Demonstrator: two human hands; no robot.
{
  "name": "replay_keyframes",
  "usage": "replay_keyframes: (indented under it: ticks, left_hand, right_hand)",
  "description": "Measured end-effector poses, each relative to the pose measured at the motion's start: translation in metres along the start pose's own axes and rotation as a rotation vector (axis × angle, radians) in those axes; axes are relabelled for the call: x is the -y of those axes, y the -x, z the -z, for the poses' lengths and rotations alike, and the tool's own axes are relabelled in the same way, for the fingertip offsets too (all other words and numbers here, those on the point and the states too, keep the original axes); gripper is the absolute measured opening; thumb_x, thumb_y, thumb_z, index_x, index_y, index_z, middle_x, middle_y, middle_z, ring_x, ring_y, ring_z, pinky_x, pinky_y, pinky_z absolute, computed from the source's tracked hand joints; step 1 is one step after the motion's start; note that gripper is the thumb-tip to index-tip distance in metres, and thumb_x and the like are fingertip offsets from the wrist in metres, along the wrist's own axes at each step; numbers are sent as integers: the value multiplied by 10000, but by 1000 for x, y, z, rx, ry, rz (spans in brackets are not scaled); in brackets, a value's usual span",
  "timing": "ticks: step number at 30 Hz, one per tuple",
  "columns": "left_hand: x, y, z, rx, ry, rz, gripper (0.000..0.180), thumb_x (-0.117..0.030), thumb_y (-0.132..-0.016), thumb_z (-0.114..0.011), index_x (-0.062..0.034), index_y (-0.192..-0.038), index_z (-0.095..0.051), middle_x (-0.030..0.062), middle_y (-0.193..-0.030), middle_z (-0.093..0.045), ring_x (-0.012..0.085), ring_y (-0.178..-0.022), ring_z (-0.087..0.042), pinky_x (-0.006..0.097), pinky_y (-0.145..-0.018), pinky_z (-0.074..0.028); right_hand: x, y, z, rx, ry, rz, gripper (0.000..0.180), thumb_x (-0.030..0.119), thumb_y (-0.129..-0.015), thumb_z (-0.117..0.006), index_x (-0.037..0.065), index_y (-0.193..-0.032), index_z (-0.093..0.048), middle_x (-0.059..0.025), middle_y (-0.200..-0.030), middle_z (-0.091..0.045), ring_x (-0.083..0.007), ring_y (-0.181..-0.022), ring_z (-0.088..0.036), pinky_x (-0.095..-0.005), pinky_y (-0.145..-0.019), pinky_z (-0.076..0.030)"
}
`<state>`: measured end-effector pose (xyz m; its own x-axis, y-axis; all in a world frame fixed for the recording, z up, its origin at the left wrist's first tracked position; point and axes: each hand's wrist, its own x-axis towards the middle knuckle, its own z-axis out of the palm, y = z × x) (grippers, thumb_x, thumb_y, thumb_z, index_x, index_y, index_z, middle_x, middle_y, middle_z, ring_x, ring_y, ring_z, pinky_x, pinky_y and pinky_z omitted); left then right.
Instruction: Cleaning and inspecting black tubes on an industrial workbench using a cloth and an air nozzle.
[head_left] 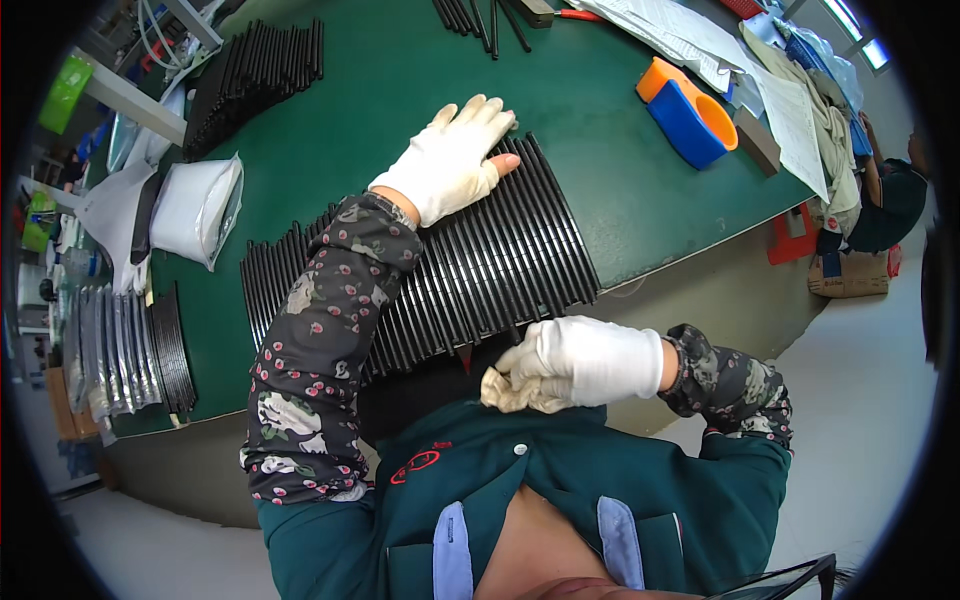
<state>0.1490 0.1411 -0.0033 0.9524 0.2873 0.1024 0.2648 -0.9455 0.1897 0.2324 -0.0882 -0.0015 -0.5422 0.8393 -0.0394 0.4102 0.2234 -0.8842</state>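
A row of slim black rods (490, 255) lies side by side on the green table, with the near ends at the table's front edge. My left hand (450, 165), in a white glove with the thumb tip bare, rests over the far ends of the rods, its fingers stretched out. Close to the near ends, my right hand (600, 360), also in a white glove, is closed around a bunched cream cloth (522, 390). Whether that cloth touches the rods I cannot tell. Part of the row is hidden under my left forearm.
More black rods (265, 60) are stacked at the far left of the green table (400, 60), and a few lie loose at the back. A blue and orange tape dispenser (690, 115) and papers (690, 40) sit at the right. Clear-wrapped packs (195, 205) are at the left.
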Motion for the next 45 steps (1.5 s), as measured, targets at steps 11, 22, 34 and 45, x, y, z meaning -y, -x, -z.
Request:
replay_keyframes:
  ticks: [11,22,34,45]
  left_hand:
    - [3,9,-5,23,42,-193,597,-421,-972,-472,-40,-1422,-385,164,-1485,-382,311,-1403,-318,419,-1169,-250]
    - [-5,-7,-12,31,107,-233,566,-385,-966,-504,-54,-1414,-402,159,-1497,-365,301,-1410,-309,420,-1173,-242]
    - [-9,13,-2,-52,-99,-317,592,-472,-954,-461,-102,-1414,-409,151,-1490,-362,320,-1404,-306,526,-1139,-248]
    - [-12,11,-7,-37,-79,-295,572,-342,-910,-579,-99,-1403,-424,126,-1474,-383,297,-1352,-388,511,-1099,-328]
  right_hand:
    - [11,3,10,81,-1,-118,128,125,-857,-617,39,-938,-667,-112,-1076,-661,-298,-860,-649,-367,-744,-525]
    - [-5,26,30,86,-198,-316,180,62,-841,-624,46,-1007,-693,-77,-850,-696,-176,-729,-654,-284,-696,-532]
    - [27,16,71,-101,-50,300,172,-1,-825,-632,14,-995,-648,-77,-827,-652,-184,-689,-631,-298,-667,-518]
    - [14,-19,40,110,-27,336,121,27,-699,-655,51,-816,-640,-102,-821,-644,-310,-737,-608,-378,-632,-502]
